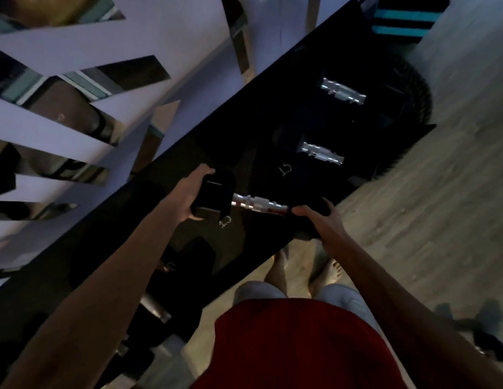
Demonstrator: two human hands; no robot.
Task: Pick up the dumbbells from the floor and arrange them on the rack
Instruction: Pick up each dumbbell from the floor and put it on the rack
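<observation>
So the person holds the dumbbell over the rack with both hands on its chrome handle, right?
No. In the head view the left hand and right hand each hold a black end of the dumbbell over the rack; the chrome handle between them is bare.

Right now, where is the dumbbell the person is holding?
The dumbbell is mid-frame in the head view, at the black rack, between the left hand and right hand, just nearer than another racked dumbbell.

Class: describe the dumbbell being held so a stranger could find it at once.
Find the long black rack running diagonally beside the white wall. Take the chrome-handled black dumbbell at mid-rack. Unlike its two neighbours, left hand and right hand grip its ends.
</observation>
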